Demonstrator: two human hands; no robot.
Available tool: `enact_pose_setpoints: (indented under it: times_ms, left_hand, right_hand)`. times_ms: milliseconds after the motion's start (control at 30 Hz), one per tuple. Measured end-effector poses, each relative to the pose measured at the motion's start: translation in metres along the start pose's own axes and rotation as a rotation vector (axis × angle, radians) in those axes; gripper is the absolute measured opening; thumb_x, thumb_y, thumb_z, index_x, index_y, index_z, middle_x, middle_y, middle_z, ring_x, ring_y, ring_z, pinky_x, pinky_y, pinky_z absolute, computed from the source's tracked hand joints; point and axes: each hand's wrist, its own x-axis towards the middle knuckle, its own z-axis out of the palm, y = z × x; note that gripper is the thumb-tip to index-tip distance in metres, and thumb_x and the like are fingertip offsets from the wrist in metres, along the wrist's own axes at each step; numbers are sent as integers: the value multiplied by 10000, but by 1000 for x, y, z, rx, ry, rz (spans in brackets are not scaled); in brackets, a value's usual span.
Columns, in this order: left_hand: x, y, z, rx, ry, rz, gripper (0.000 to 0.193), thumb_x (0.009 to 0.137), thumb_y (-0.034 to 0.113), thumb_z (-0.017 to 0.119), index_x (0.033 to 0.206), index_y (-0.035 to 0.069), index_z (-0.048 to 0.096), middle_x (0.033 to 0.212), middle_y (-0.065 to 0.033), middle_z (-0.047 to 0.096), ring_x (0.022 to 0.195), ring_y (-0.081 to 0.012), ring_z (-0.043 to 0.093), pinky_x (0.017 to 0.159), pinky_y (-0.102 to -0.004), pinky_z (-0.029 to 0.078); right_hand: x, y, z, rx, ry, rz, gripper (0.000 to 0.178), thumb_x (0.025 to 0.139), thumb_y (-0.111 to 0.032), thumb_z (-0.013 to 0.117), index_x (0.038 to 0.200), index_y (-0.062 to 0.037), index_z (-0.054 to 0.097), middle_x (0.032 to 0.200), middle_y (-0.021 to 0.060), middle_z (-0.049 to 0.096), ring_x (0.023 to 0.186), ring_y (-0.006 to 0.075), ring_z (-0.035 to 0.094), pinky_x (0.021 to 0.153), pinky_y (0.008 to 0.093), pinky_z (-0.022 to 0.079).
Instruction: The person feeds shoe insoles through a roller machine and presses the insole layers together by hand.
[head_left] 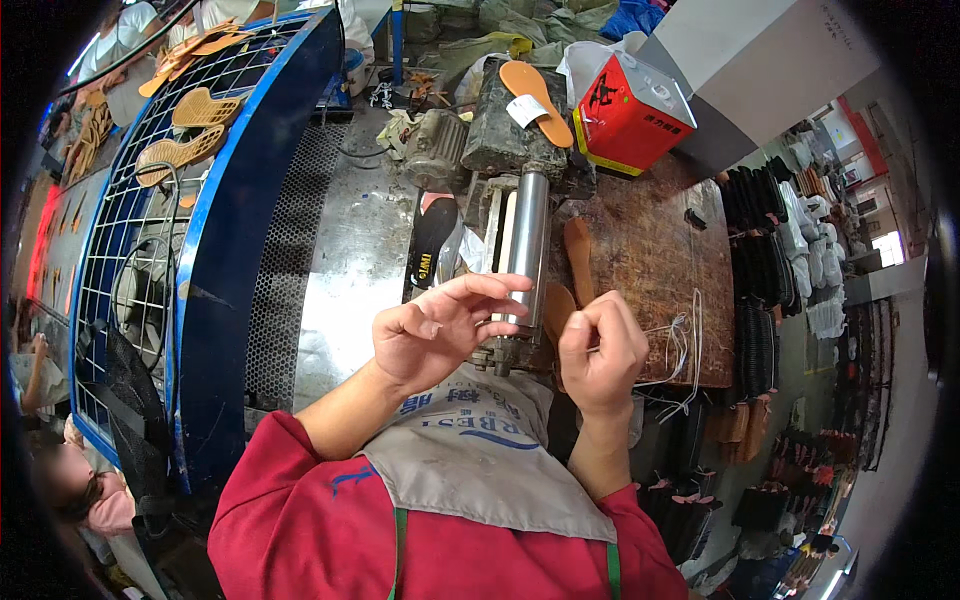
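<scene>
My left hand [435, 335] is raised over the near end of a steel roller machine, fingers spread and bent, with nothing visible in it. Its fingertips overlap the shiny roller [527, 235] in the picture; I cannot tell whether they touch. To the right of the roller, my right hand [603, 355] is curled closed, thumb against the fingers; anything inside is hidden. Beside the roller lie a brown sole-shaped piece [577, 255] and another brown piece [558, 308], partly covered. A black insole [433, 235] lies left of the roller. An orange sole [535, 100] rests on the machine's far end.
A red square can [635, 115] stands at the back of the stained wooden board [660, 240], where white cord [680, 345] also lies. Left are a motor [436, 145] and a blue-framed wire rack [190, 290] holding soles [180, 155]. Dark stacked goods [755, 250] stand right.
</scene>
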Motion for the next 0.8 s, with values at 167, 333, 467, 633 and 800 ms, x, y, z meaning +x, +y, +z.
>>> enact_pose_setpoints:
  times_ms: [167, 333, 467, 633, 800]
  left_hand:
    - [0, 1, 8, 165, -21, 43, 832, 600, 303, 568, 1360, -37, 573, 1518, -198, 458, 1338, -294, 509, 1163, -418, 354]
    - [0, 2, 6, 358, -44, 63, 866, 599, 343, 578, 1376, -38, 561, 1510, -190, 452, 1372, -294, 473, 1163, -416, 339]
    - [2, 4, 4, 593, -79, 109, 891, 599, 366, 587, 1387, -48, 556, 1515, -211, 435, 1404, -312, 438, 1179, -437, 310]
    - [4, 4, -1, 788, -122, 177, 892, 587, 354, 602, 1380, -54, 567, 1517, -221, 422, 1433, -312, 394, 1205, -439, 270]
    - [5, 7, -4, 873, -160, 196, 884, 599, 344, 608, 1397, -33, 559, 1505, -214, 436, 1425, -312, 388, 1209, -455, 245]
  right_hand:
    - [11, -21, 10, 23, -8, -121, 236, 810, -7, 764, 1044, -2, 736, 847, 99, 673, 664, 182, 633, 620, 321, 528]
    - [15, -19, 16, 9, 19, -218, 158, 808, -2, 784, 962, -4, 749, 854, 105, 696, 706, 246, 673, 641, 340, 535]
    - [14, -20, 14, 16, 28, -179, 138, 802, 1, 783, 934, -12, 745, 822, 105, 693, 714, 264, 678, 646, 348, 539]
    - [14, -19, 15, 5, 39, -161, 129, 781, 11, 777, 898, -21, 730, 810, 100, 690, 702, 259, 675, 631, 345, 536]
    - [14, -16, 16, -20, 23, -133, 135, 737, 18, 765, 841, -25, 691, 763, 90, 663, 662, 250, 656, 604, 347, 526]
